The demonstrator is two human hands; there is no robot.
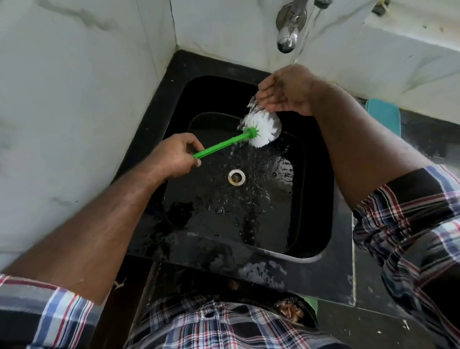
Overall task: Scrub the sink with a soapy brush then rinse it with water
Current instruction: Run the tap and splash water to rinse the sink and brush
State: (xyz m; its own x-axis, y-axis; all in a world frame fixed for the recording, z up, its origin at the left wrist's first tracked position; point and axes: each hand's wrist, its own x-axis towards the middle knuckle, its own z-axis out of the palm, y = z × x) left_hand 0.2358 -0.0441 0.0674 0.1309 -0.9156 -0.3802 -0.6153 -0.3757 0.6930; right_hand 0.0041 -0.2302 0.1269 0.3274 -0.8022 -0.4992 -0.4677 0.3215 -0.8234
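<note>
Head view: left hand (174,157) grasps the green brush (239,138) by its handle, white bristles held over the black sink (316,199). Right hand (286,91), cupped and empty, diverts tap (288,37) water onto them. Rinsing stage, judged; next, sweep water across the basin walls.

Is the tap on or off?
On. Water streams from the tap onto the right hand above the brush.
</note>
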